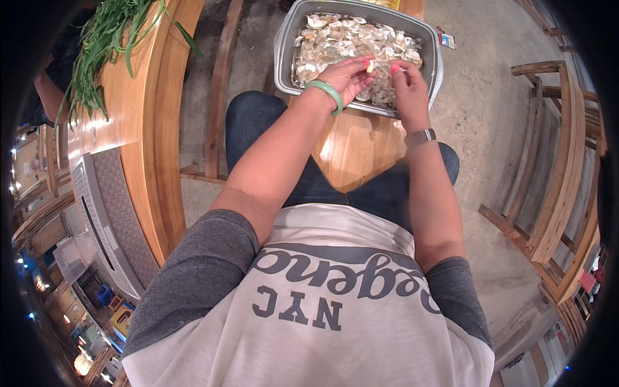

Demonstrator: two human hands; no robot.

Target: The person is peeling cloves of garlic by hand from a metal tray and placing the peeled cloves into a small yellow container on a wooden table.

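Observation:
Between the thumb and fingers of my left hand (341, 81), which wears a green bangle, is a small pale piece that looks like a garlic clove (370, 66). My right hand (411, 89), with a wristwatch, pinches a thin translucent strip of skin (383, 63) that stretches across to the clove. Both hands are over the near side of a grey plastic basin (281, 63). Filling much of the basin is a layer of white and translucent garlic skins (348, 41), which look wet. My hands hide part of them.
The basin sits on a wooden bench (358, 150) between my knees. Leafy green stalks (113, 43) hang over the wooden table (162, 121) at left, near another person's arm (48, 94). A wooden bench (556, 193) stands at right. A small packet (447, 40) lies beside the basin.

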